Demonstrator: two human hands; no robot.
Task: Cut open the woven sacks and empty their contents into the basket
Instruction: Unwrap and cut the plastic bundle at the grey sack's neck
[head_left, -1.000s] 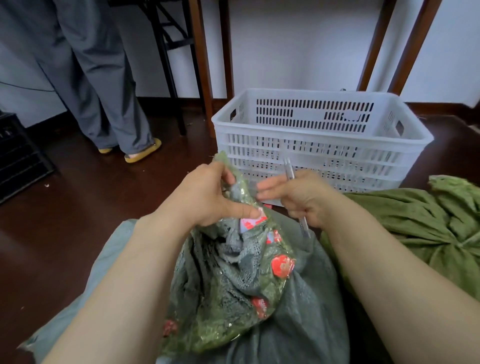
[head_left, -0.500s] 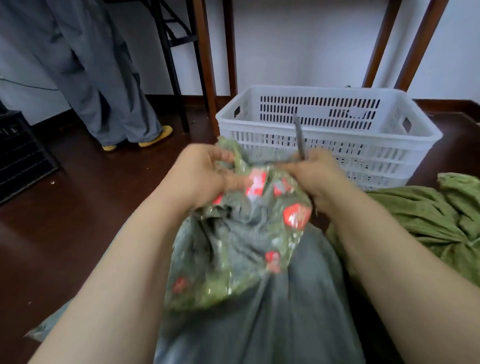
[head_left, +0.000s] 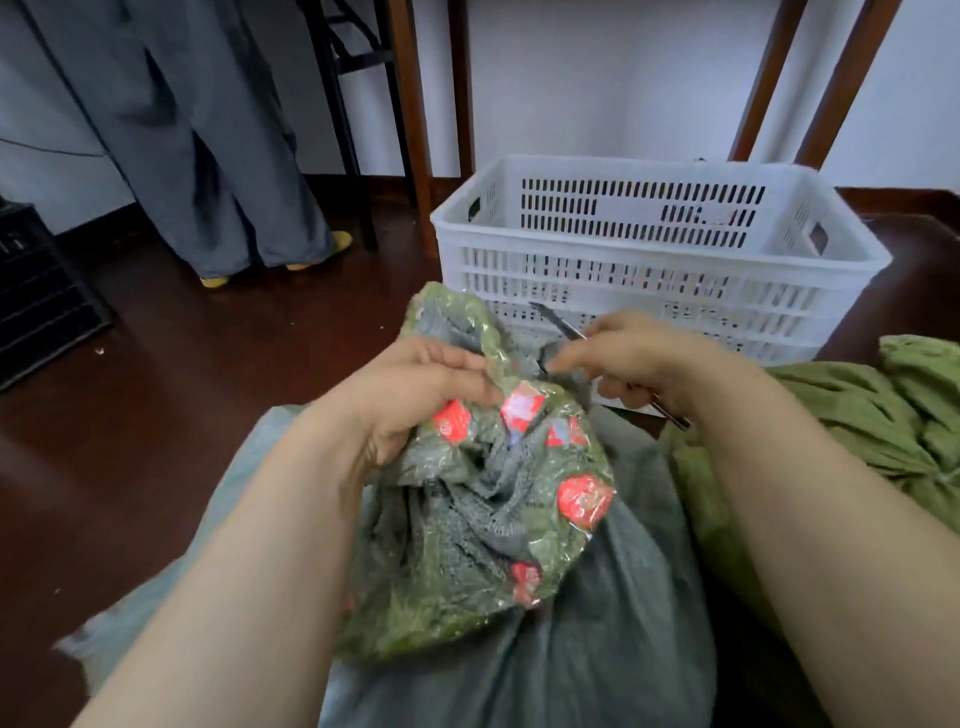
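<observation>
My left hand (head_left: 415, 395) grips a plastic packet (head_left: 483, 519) over the woven sack (head_left: 597, 649); my right hand (head_left: 639, 364) pinches a blade (head_left: 558, 325) beside it. Beyond, the white basket (head_left: 660, 249) stands on dark floor (head_left: 208, 374) against a white wall (head_left: 597, 78).

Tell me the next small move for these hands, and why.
Probably swing the clear plastic packet of green and grey knit fabric forward over the white slotted plastic basket and let go. The left hand grips its top, the basket stands just beyond, and the right hand is busy holding the slim metal cutter.
</observation>
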